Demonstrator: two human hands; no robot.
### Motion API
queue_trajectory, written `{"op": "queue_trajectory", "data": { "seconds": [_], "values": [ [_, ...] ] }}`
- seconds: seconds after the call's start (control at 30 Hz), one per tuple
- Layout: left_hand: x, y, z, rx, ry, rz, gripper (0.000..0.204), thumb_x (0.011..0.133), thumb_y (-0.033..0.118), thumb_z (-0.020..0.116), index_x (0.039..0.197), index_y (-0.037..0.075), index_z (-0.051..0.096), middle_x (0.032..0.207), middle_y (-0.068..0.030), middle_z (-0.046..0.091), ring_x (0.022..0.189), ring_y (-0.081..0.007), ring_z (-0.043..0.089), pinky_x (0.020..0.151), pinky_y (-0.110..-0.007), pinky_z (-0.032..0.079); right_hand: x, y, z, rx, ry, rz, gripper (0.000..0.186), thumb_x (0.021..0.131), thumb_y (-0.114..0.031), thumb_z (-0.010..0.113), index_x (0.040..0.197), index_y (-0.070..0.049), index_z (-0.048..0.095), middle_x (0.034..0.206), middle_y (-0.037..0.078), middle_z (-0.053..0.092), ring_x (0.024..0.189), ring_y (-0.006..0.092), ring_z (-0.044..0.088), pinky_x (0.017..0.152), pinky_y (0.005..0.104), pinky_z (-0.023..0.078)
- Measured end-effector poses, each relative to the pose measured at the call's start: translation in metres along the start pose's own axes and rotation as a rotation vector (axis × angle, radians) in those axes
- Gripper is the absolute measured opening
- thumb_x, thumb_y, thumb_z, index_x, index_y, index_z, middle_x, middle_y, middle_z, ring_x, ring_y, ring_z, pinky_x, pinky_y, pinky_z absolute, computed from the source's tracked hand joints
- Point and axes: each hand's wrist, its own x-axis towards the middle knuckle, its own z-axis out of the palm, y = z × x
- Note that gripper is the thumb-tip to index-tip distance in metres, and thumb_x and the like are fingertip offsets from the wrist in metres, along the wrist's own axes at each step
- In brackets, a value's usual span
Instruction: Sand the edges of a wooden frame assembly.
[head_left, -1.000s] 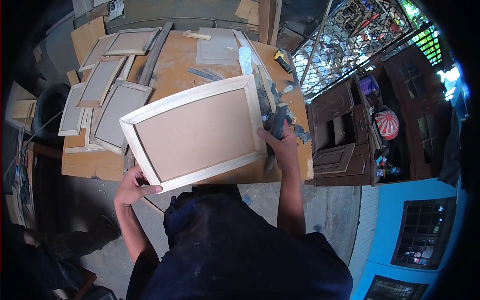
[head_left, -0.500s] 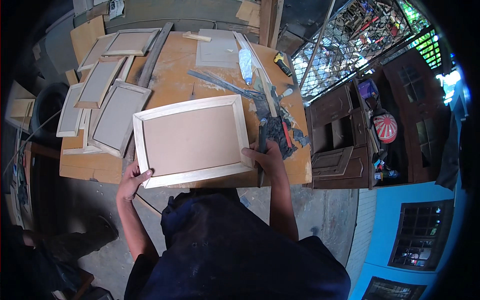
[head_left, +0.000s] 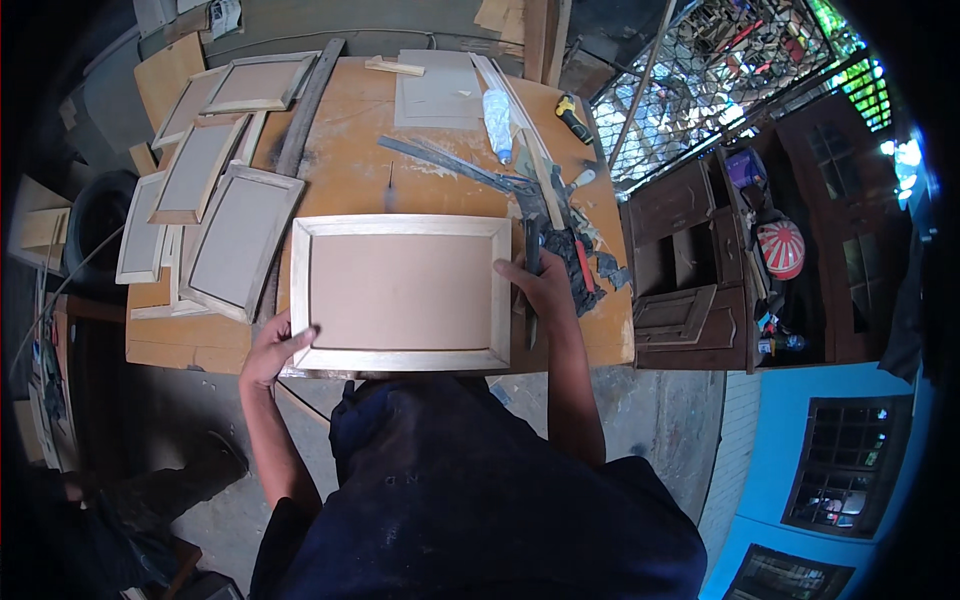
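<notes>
A rectangular wooden frame [head_left: 400, 360] with a plain light-brown panel lies nearly level in front of me, at the near edge of the workbench. My left hand [head_left: 272, 350] is closed on its lower left corner, thumb on top of the wood. On the right side of the frame, my right hand [head_left: 540, 283] grips the rail, the thumb over its face and the other fingers mostly hidden. A long dark tool [head_left: 531, 245] shows right beside the right hand; whether the fingers also hold it I cannot tell.
Several similar frames [head_left: 235, 245] lie overlapping on the left of the orange workbench [head_left: 340, 150], beside a long dark bar [head_left: 305, 105]. At the right are metal strips [head_left: 440, 160], a plastic bottle [head_left: 497, 125], a yellow-black tool [head_left: 572, 118] and dark scraps [head_left: 570, 270]. A wooden cabinet [head_left: 690, 270] stands beyond.
The frame has turned slightly clockwise and now sits squarer to me. Its left side has shifted right, and both hands have moved with it, still gripping.
</notes>
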Motion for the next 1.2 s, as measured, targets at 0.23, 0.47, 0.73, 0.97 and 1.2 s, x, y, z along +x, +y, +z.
{"op": "queue_trajectory", "data": {
  "seconds": [0.23,0.47,0.73,0.97,1.2],
  "values": [
    [0.044,-0.010,0.007,-0.113,0.379,-0.141,0.055,0.103,0.039,0.054,0.126,-0.010,0.061,0.118,-0.0135,0.068,0.106,-0.0155,0.062,0.094,-0.030,0.046,0.010,0.029,0.019,0.064,-0.140,-0.025,0.032,0.073,-0.012,0.086,0.086,-0.010,0.057,0.069,-0.004,0.053,0.057,0.0080,0.050,0.054,0.0255,0.042],
    [0.080,-0.025,-0.010,-0.016,0.300,-0.086,0.033,0.105,0.026,0.050,0.127,0.003,0.061,0.112,-0.0029,0.067,0.103,-0.0102,0.057,0.093,-0.025,0.042,0.027,0.037,0.028,0.062,-0.118,0.092,0.027,0.076,-0.010,0.081,0.087,-0.010,0.057,0.071,-0.006,0.051,0.057,0.0061,0.048,0.052,0.0238,0.037],
    [0.094,-0.008,-0.003,-0.181,-0.049,-0.149,0.057,0.098,0.005,0.055,0.152,0.008,0.039,0.133,-0.0053,0.060,0.120,-0.0135,0.056,0.096,-0.025,0.046,0.033,0.102,0.011,0.133,-0.044,0.163,0.034,0.077,-0.007,0.080,0.104,-0.008,0.060,0.090,0.000,0.062,0.072,0.0081,0.056,0.055,0.0245,0.042],
    [0.122,-0.030,0.000,0.147,0.222,-0.136,0.026,0.099,0.019,0.062,0.118,0.002,0.067,0.101,-0.0007,0.069,0.091,-0.0097,0.059,0.080,-0.026,0.048,0.026,0.137,0.019,0.095,-0.091,0.226,0.032,0.075,-0.011,0.082,0.097,-0.007,0.060,0.087,0.001,0.061,0.080,0.0133,0.058,0.073,0.0291,0.048],
    [0.133,-0.020,0.015,0.658,0.477,-0.067,0.038,0.098,0.038,0.059,0.108,0.003,0.071,0.085,-0.0158,0.072,0.078,-0.0249,0.067,0.076,-0.036,0.051,0.005,0.156,0.043,0.072,-0.100,0.143,0.031,0.073,-0.012,0.082,0.092,-0.006,0.059,0.083,0.001,0.059,0.078,0.0125,0.057,0.073,0.0298,0.048]
  ]
}}
